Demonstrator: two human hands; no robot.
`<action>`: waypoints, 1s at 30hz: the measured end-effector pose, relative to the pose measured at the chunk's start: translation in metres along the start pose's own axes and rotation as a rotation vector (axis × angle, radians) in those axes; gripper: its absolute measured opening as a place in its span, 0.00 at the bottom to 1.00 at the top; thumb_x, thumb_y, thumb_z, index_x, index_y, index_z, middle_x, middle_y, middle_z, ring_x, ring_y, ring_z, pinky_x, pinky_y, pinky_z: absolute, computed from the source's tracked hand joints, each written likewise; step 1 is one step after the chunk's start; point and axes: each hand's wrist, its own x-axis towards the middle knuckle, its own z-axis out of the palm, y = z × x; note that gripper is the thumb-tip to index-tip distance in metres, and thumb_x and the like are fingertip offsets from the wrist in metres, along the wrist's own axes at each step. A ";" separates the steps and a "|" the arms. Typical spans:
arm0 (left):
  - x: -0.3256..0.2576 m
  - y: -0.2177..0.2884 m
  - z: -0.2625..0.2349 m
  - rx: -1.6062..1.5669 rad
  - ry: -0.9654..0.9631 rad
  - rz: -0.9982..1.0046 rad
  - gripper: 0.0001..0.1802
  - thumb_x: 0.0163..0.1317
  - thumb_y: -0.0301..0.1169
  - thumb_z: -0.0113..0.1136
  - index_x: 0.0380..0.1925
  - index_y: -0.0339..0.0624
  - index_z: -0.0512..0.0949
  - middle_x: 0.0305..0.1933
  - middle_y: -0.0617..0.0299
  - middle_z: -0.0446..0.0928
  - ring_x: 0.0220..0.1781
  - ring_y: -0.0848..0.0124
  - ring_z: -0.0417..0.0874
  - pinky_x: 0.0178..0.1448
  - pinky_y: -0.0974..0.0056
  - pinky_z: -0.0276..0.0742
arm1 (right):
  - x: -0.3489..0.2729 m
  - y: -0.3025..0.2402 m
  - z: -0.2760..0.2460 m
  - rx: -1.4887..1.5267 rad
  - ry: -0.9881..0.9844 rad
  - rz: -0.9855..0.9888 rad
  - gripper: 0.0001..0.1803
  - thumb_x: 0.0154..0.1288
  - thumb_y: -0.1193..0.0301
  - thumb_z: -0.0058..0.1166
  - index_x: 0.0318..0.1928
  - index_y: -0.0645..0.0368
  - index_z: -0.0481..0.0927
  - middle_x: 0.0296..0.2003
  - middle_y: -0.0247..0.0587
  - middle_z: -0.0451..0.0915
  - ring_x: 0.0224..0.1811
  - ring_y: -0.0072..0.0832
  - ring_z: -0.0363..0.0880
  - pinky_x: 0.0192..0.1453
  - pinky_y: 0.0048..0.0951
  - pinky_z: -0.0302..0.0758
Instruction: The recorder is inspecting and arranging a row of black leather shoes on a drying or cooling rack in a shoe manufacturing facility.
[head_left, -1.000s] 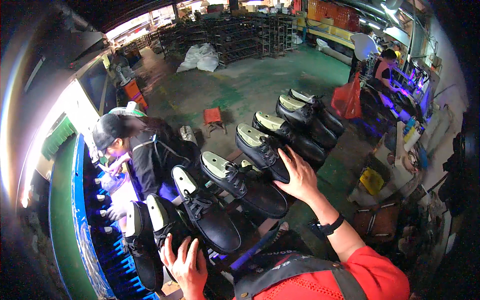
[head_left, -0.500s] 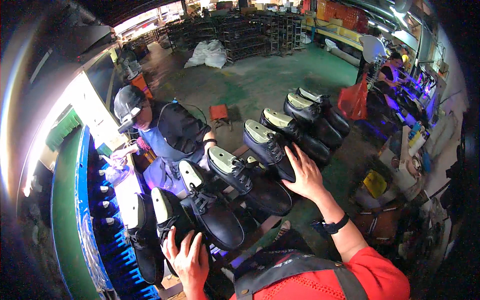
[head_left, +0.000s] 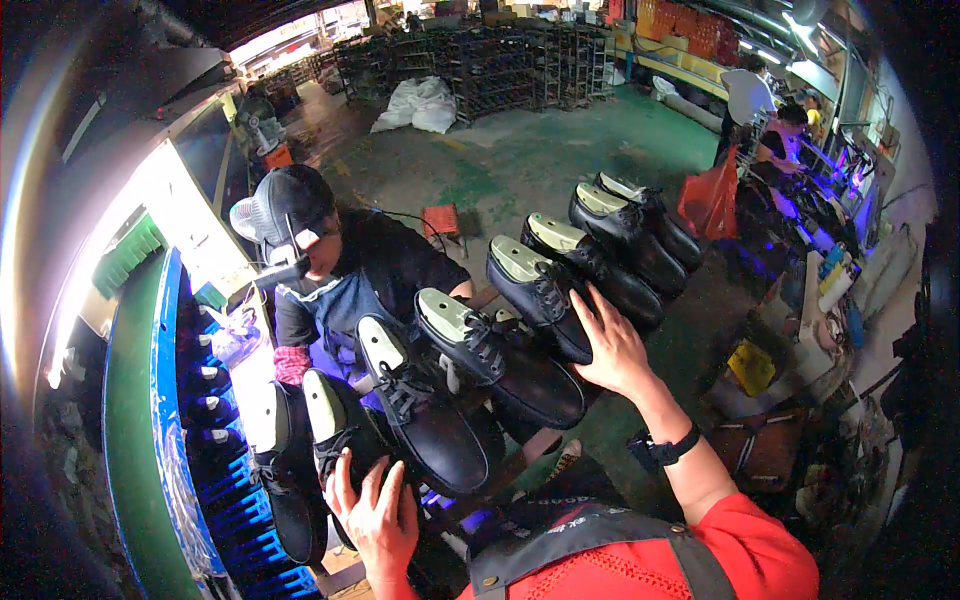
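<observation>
Several black lace-up shoes with pale lasts in them stand in a slanting row before me, toes toward me. My left hand (head_left: pixel 376 520) rests with its fingers apart on the toe of a black shoe (head_left: pixel 340 430), second from the left. Further along the row, my right hand (head_left: pixel 615 350) lies with outstretched fingers against the toe of another black shoe (head_left: pixel 540 300). Between my hands stand a black shoe (head_left: pixel 430 430) with a tall last and a wider black shoe (head_left: pixel 510 370). The leftmost shoe (head_left: pixel 290 490) sits beside the blue rack.
A co-worker (head_left: pixel 345 260) in a cap leans in behind the row. To the left runs a green conveyor belt (head_left: pixel 140 400) with a blue edge (head_left: pixel 172 420) and blue pegs. A red stool (head_left: pixel 440 220) stands on the floor; a red bag (head_left: pixel 710 200) hangs at the right.
The co-worker has leaned nearer and to the right, head now closer to the shoes, and one arm has dropped behind them. My hands stay on the same two shoes.
</observation>
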 end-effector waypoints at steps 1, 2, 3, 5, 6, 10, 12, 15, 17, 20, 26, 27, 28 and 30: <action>0.000 0.000 0.000 0.015 -0.001 0.004 0.18 0.58 0.30 0.70 0.51 0.48 0.88 0.59 0.59 0.85 0.78 0.42 0.69 0.79 0.36 0.56 | 0.000 0.000 0.000 -0.013 0.015 -0.019 0.70 0.45 0.62 0.81 0.85 0.46 0.48 0.82 0.54 0.54 0.80 0.52 0.63 0.80 0.49 0.67; 0.000 0.000 0.000 0.006 0.001 0.006 0.18 0.59 0.30 0.70 0.51 0.47 0.88 0.59 0.59 0.85 0.78 0.42 0.69 0.79 0.36 0.56 | 0.000 0.000 0.000 -0.023 0.027 -0.033 0.70 0.45 0.61 0.82 0.85 0.46 0.48 0.81 0.55 0.55 0.79 0.53 0.64 0.78 0.49 0.69; 0.001 0.000 0.000 0.009 0.001 0.008 0.18 0.59 0.30 0.70 0.51 0.47 0.88 0.59 0.59 0.84 0.78 0.42 0.69 0.79 0.36 0.56 | 0.000 0.000 0.000 -0.034 0.031 -0.037 0.71 0.44 0.61 0.82 0.85 0.45 0.47 0.80 0.57 0.55 0.78 0.53 0.65 0.77 0.49 0.70; 0.001 0.000 -0.001 0.014 0.000 0.012 0.18 0.59 0.29 0.69 0.51 0.47 0.88 0.59 0.58 0.84 0.78 0.42 0.69 0.79 0.36 0.56 | 0.000 0.000 0.000 -0.032 0.032 -0.040 0.71 0.44 0.61 0.82 0.85 0.45 0.47 0.80 0.57 0.55 0.78 0.53 0.65 0.77 0.49 0.71; 0.001 0.001 -0.001 0.018 -0.001 0.013 0.18 0.59 0.29 0.69 0.51 0.47 0.88 0.59 0.58 0.84 0.78 0.42 0.69 0.79 0.36 0.56 | 0.000 0.000 0.000 -0.032 0.017 -0.026 0.71 0.44 0.61 0.82 0.85 0.45 0.48 0.80 0.57 0.55 0.78 0.53 0.65 0.76 0.49 0.71; 0.001 0.001 -0.001 0.016 -0.003 0.004 0.19 0.59 0.29 0.69 0.52 0.47 0.87 0.59 0.58 0.84 0.78 0.42 0.69 0.80 0.36 0.57 | 0.000 -0.002 0.000 -0.033 0.032 -0.022 0.70 0.45 0.62 0.82 0.85 0.45 0.48 0.81 0.55 0.55 0.79 0.52 0.64 0.77 0.48 0.70; 0.001 -0.001 -0.001 0.011 -0.001 0.014 0.19 0.59 0.29 0.69 0.52 0.47 0.87 0.59 0.58 0.84 0.78 0.42 0.69 0.80 0.36 0.57 | -0.001 -0.003 0.001 -0.035 0.011 0.016 0.70 0.45 0.63 0.81 0.85 0.44 0.48 0.82 0.51 0.54 0.80 0.50 0.63 0.79 0.48 0.68; 0.001 -0.002 0.000 0.015 0.000 0.019 0.19 0.59 0.29 0.69 0.52 0.47 0.87 0.59 0.58 0.84 0.78 0.42 0.68 0.80 0.36 0.56 | -0.001 -0.005 0.001 -0.036 0.007 0.034 0.69 0.46 0.62 0.81 0.85 0.43 0.49 0.82 0.49 0.54 0.80 0.50 0.62 0.80 0.48 0.67; 0.001 -0.002 0.000 0.015 0.000 0.017 0.19 0.59 0.29 0.69 0.52 0.47 0.87 0.59 0.58 0.84 0.78 0.42 0.68 0.80 0.36 0.56 | -0.001 -0.005 0.000 -0.032 0.014 0.027 0.69 0.46 0.62 0.81 0.85 0.43 0.49 0.82 0.49 0.54 0.80 0.50 0.62 0.80 0.48 0.67; 0.001 -0.001 0.000 0.013 -0.002 0.011 0.19 0.59 0.29 0.69 0.51 0.47 0.87 0.59 0.59 0.84 0.78 0.43 0.68 0.80 0.36 0.56 | -0.001 -0.004 0.000 -0.033 0.026 0.013 0.69 0.46 0.61 0.81 0.85 0.43 0.49 0.81 0.52 0.55 0.79 0.51 0.64 0.79 0.49 0.69; 0.001 0.000 0.000 0.007 0.004 0.000 0.17 0.60 0.30 0.70 0.50 0.47 0.88 0.58 0.59 0.85 0.78 0.43 0.69 0.79 0.36 0.56 | -0.001 -0.004 0.001 -0.031 0.039 0.009 0.68 0.46 0.60 0.81 0.85 0.42 0.49 0.81 0.53 0.55 0.79 0.52 0.64 0.79 0.49 0.69; 0.001 0.000 0.001 0.007 0.003 -0.005 0.16 0.60 0.30 0.70 0.50 0.47 0.88 0.58 0.59 0.85 0.78 0.43 0.69 0.79 0.36 0.56 | -0.001 -0.004 0.001 -0.034 0.025 0.024 0.68 0.46 0.60 0.81 0.85 0.42 0.49 0.81 0.53 0.55 0.79 0.52 0.64 0.79 0.49 0.69; 0.001 0.001 0.000 0.019 0.003 -0.005 0.16 0.60 0.30 0.69 0.50 0.47 0.88 0.58 0.59 0.85 0.78 0.43 0.69 0.79 0.36 0.56 | -0.001 -0.005 0.002 -0.027 0.038 0.011 0.68 0.47 0.60 0.81 0.85 0.42 0.49 0.81 0.52 0.55 0.79 0.52 0.64 0.79 0.49 0.69; 0.001 0.001 0.000 0.009 0.002 -0.011 0.16 0.61 0.30 0.69 0.50 0.47 0.88 0.58 0.59 0.85 0.77 0.43 0.69 0.80 0.36 0.56 | -0.001 -0.005 0.001 -0.026 0.027 0.028 0.68 0.47 0.60 0.81 0.85 0.42 0.50 0.81 0.52 0.55 0.79 0.52 0.64 0.79 0.49 0.69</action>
